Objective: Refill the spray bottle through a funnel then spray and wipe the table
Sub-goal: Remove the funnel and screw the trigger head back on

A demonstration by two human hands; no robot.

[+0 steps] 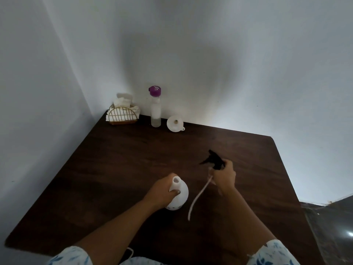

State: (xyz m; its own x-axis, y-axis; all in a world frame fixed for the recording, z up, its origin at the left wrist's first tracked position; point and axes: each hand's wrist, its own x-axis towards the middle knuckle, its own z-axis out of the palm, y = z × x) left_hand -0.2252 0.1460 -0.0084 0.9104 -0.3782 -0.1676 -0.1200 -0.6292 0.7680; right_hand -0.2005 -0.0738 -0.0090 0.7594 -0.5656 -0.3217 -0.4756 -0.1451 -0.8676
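Note:
A white spray bottle body (179, 196) stands upright near the middle of the dark wooden table (118, 163), its neck uncapped. My left hand (162, 192) grips it round the neck and shoulder. My right hand (224, 176) holds the black trigger head (214, 159) off the bottle, to its right, and the pale dip tube (198, 196) hangs down from it over the table. A white funnel (174, 123) lies at the table's far edge. Left of it stands a clear water bottle (155, 109) with a purple cap.
A gold wire napkin holder (122, 115) with white tissues sits in the far left corner by the wall. White walls close the table on the left and back. Beyond the table's right edge lies a dark floor area (332, 226).

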